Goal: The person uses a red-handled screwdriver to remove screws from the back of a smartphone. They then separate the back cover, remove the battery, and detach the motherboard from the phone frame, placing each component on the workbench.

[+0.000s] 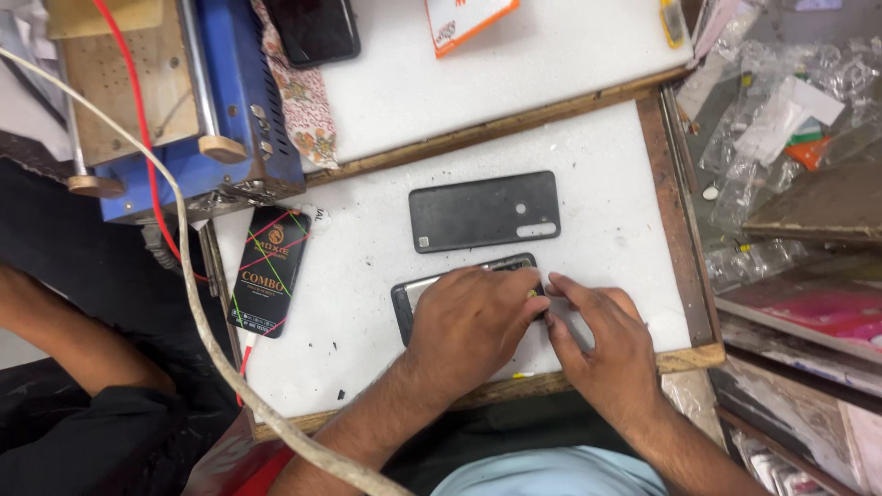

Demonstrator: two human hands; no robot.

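Phone point(415, 292) lies flat on white board point(367, 312), near its front edge, mostly hidden under left hand point(469, 321), which presses palm-down with fingers curled over it. Right hand point(602, 344) touches the phone's right end, fingers pinched nearly closed (what's pinched is hidden). Black back cover point(484, 210) lies just beyond, apart. Dark box point(269, 271) sits left.
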